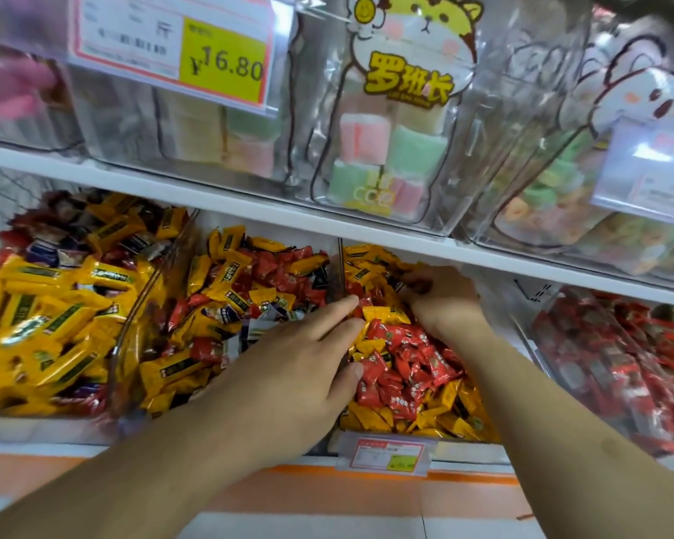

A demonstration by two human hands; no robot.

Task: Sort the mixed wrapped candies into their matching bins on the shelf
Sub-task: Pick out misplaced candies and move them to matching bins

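Note:
Clear bins of wrapped candies line the lower shelf. The bin [382, 447] under my hands holds red candies [401, 367] mixed with yellow candies [382, 315]. My left hand [300, 367] lies flat on the divider between this bin and the one to its left, fingers straight and touching the candies. My right hand [444, 297] reaches deep into the back of the bin, fingers curled down among the wrappers; what they hold is hidden.
To the left are a mixed yellow-and-red bin [218, 305] and a mostly yellow bin [47, 328]. A red-candy bin [615, 367] stands at the right. The upper shelf edge [250, 208] hangs just above my right hand, with clear bags of pastel sweets [386, 149] and a price tag [172, 44].

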